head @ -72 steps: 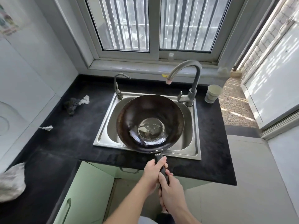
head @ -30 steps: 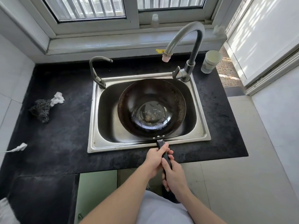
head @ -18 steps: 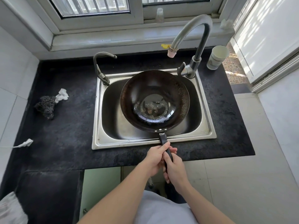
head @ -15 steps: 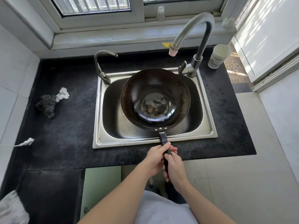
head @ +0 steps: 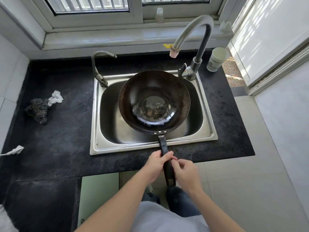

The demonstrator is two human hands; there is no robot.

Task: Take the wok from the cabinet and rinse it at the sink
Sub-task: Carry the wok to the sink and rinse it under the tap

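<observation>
The dark wok sits in the steel sink, with brownish residue and a little liquid in its bottom. Its black handle points toward me over the sink's front rim. My left hand grips the handle from the left. My right hand is just to the right of the handle, off it, fingers loosely curled and holding nothing. The tall curved faucet rises at the sink's back right, its pink spout tip above the wok's far rim. No water is running.
A smaller tap stands at the sink's back left. A paper cup is on the black counter at the right. A steel-wool pad and crumpled tissue lie at the left. A green cabinet door is below the counter.
The wok went from held above the sink to sitting in the basin. My right hand has come off the handle; my left hand still grips it.
</observation>
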